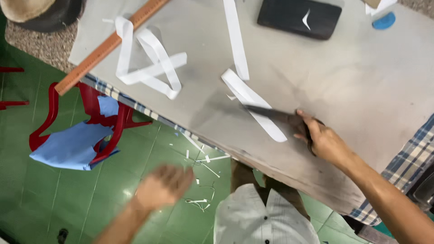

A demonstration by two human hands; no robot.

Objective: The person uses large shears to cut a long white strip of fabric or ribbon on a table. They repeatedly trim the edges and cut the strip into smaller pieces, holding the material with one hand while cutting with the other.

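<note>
Our right hand point(323, 140) gripped the handles of dark scissors point(275, 116), fingers curled through them, at 3 o'clock on the grey table point(343, 86). The blades pointed to 9 o'clock and lay on a white strip point(253, 104) of fabric. Our left hand point(163, 185) hung off the table at 7 o'clock, above the green floor point(40, 194), blurred; we could not tell how its fingers stood. At 11 o'clock lay a wooden ruler point(108, 45) beside a looped white strip point(151, 63). A red chair point(97, 122) with blue cloth point(72, 147) stood at 9 o'clock.
</note>
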